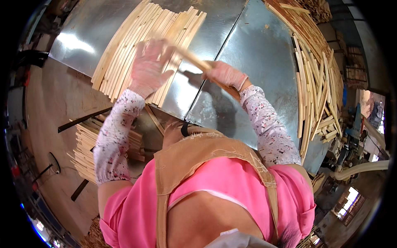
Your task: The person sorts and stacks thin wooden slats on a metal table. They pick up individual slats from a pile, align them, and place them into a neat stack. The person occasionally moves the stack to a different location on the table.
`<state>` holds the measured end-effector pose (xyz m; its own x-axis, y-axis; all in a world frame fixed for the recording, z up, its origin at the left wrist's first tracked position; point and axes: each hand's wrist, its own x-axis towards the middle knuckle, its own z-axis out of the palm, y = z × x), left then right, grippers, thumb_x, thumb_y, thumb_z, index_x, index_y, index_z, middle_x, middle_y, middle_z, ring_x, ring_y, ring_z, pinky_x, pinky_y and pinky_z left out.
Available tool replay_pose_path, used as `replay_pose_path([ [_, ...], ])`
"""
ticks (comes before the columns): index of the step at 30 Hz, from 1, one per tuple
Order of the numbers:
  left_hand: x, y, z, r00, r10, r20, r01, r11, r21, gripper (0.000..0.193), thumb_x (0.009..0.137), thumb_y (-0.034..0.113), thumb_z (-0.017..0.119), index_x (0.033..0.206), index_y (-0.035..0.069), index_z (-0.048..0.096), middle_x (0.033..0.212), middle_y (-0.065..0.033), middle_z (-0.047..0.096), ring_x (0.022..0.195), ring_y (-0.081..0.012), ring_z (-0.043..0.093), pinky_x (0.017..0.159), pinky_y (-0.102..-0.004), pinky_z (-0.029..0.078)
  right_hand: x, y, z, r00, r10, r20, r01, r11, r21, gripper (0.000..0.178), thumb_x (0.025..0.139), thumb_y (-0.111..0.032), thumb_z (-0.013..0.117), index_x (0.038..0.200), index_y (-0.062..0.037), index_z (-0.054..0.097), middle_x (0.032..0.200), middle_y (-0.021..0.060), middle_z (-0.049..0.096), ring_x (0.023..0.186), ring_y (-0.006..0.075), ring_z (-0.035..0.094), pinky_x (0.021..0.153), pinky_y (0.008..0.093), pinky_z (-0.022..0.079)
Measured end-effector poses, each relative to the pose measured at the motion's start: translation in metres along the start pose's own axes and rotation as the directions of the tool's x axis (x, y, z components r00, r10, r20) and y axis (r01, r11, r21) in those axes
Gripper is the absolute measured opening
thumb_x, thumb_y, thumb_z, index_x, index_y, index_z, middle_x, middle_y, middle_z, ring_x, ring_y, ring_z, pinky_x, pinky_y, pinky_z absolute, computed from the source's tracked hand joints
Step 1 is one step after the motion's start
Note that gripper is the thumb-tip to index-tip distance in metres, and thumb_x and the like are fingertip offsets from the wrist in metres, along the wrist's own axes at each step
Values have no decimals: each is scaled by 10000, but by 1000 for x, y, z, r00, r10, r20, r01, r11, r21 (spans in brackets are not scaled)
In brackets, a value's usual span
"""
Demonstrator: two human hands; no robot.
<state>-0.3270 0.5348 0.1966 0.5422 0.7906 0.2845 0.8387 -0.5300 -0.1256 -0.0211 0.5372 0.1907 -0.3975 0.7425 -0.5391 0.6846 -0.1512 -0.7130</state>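
"What did my remote feed capture?"

"The gloved right hand [226,75] gripped a wooden stick [193,59] over the metal table [258,53], inside its near edge."

"And the left hand [151,65]?"

"Open, fingers spread over slats [120,62] jutting past that edge; I couldn't tell whether it touched them."

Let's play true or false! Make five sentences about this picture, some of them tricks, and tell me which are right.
1. The right hand holds a wooden strip. True.
2. The left hand wears no glove. False: it wears a pale pink one.
3. A row of strips lies side by side on the metal table. True.
4. The jumbled pile of strips is on the left. False: it's on the right.
5. The apron is blue. False: it's brown.
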Motion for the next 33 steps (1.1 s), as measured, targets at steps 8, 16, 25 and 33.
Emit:
replay_pose_path([
  [8, -119, 5, -24, 543, -419, 728, 781, 571, -254, 638, 1009, 561, 651, 1404, 60, 676, 1185, -163, 788, 1139, -290, 747, 1027, -446, 553, -27, -32, -1, 609, -642, -465, 525, 766, -371, 434, 926, -174, 809, 1343, -74, 742, 1237, 135, 776, 1132, 308, 718, 995, 441, 555],
  [16, -388, 198, -103, -62, -881, 469, 313, -463, -829, 386, 1054, 380, 649, 1171, 22, 732, 934, -77, 724, 800, -188, 697, 739, -355, 554, -43, 192, 93, 764, -636, -107, 453, 646, -614, 548, 1003, -343, 673, 1433, -8, 629, 1461, 277, 624, 1357, 449, 573, 1169, 508, 437],
  [25, -569, 548, -192, -996, -92, -16, 61, -505, -861, 469, 1095, 407, 501, 1230, -5, 681, 1163, -232, 753, 1080, -452, 719, 907, -472, 588, -79, 240, 114, 672, -741, 17, 474, 411, -779, 596, 1041, -420, 629, 1478, -15, 606, 1552, 264, 559, 1433, 443, 495, 1211, 536, 357],
  [33, -688, 704, -93, -970, 244, 19, -217, -821, -528, 535, 1082, 425, 511, 1386, 16, 675, 1411, -298, 670, 1341, -454, 634, 1172, -517, 462, -140, 227, 129, 805, -578, 134, 526, 590, -613, 498, 1045, -348, 628, 1399, 1, 661, 1435, 263, 645, 1336, 447, 579, 1147, 506, 453],
])
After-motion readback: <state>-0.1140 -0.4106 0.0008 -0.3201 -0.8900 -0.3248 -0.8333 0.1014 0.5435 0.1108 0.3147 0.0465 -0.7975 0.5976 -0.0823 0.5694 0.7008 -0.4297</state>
